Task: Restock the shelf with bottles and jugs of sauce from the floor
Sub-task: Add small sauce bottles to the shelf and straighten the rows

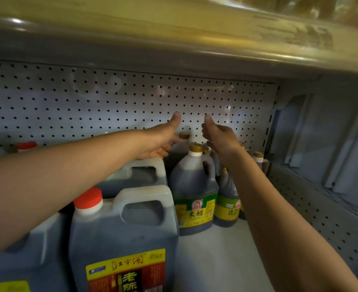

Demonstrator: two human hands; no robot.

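Note:
Both my arms reach deep into the shelf. My left hand (163, 140) hovers above a white-handled jug, thumb up, fingers loosely spread and touching the gold cap of a rear bottle (184, 136). My right hand (220, 138) hangs open over the gold-capped dark vinegar jug with a green and yellow label (193, 186). A second green-labelled bottle (226, 199) stands to its right. A large dark jug with a red cap (123, 234) stands in front on the left. Neither hand holds anything.
The white shelf board (220, 256) shows bare at the front right. A pegboard back wall (110, 102) closes the rear and a perforated side panel (332, 218) the right. The upper shelf (174, 39) hangs low overhead. Another red-capped jug (26, 146) stands at the far left.

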